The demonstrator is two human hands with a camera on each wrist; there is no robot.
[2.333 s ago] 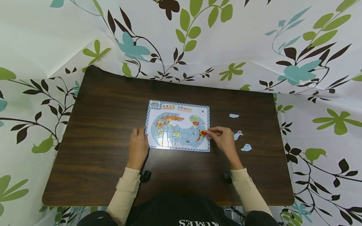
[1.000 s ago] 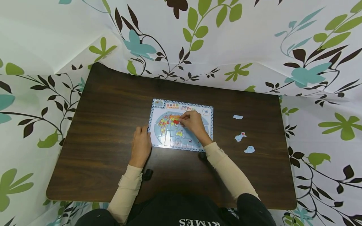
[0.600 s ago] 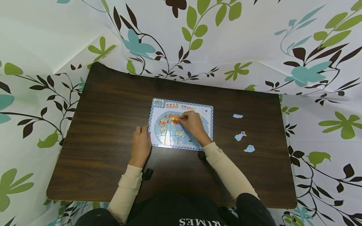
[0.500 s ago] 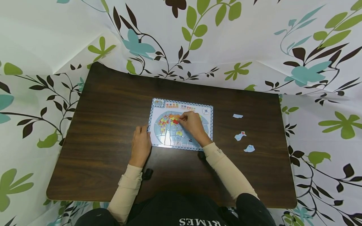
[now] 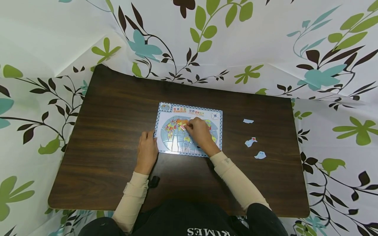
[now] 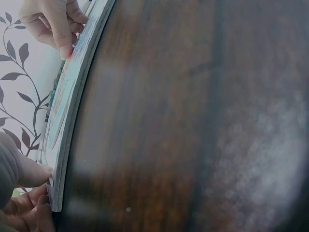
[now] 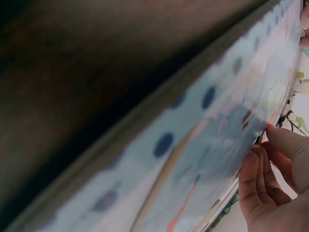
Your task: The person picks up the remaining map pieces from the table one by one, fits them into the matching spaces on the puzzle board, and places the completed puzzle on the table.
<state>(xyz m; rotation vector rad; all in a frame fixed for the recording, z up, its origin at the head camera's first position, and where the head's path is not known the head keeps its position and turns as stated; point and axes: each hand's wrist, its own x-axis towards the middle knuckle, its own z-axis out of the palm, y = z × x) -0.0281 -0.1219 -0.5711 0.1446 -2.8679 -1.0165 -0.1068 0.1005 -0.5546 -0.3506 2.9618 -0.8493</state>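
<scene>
A world map jigsaw puzzle board point(image 5: 203, 153) with a blue dotted border lies on the table. My left hand point(image 5: 147, 152) holds its left edge; in the left wrist view the thumb point(image 6: 35, 173) lies on the rim, fingers curled beside it. Over the upper middle of the map, my right hand point(image 5: 200, 133) pinches a small reddish puzzle piece point(image 5: 182, 127) between thumb and fingertips. The right wrist view shows only a speck of red at the fingertips point(image 7: 277, 133). Part of the map's right half is hidden beneath the right hand.
Three loose puzzle pieces lie on the dark wooden table point(image 5: 112, 131) right of the board: a top piece point(image 5: 248, 121), a middle piece with a red spot point(image 5: 250, 142) and a lower piece point(image 5: 260, 155). A leaf-patterned sheet point(image 5: 230, 42) hangs behind.
My right hand has carried the red piece from the map's right edge to its upper middle, and just now its fingers have shifted slightly down and left. My left hand stays at the board's edge.
</scene>
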